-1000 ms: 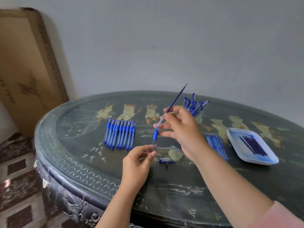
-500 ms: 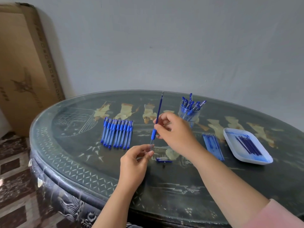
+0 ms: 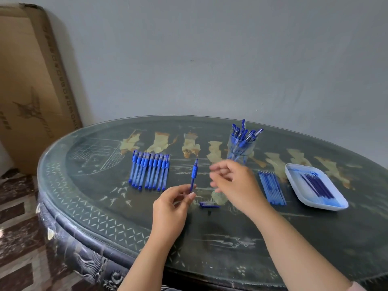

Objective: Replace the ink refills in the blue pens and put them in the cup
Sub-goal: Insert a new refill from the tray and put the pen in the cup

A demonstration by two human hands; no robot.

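Over the table [image 3: 231, 238], left fingers [image 3: 191, 195] pinch the upright pen [image 3: 194, 172] low; right fingers [image 3: 220, 168] loose, apart.

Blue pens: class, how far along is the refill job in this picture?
Done: several pens stand in the cup. In hand: the left hand pinches one uncapped pen upright; a cap lies on the table; the right hand, blurred, holds nothing visible. Left: a row of capped pens and loose refills beside the tray.
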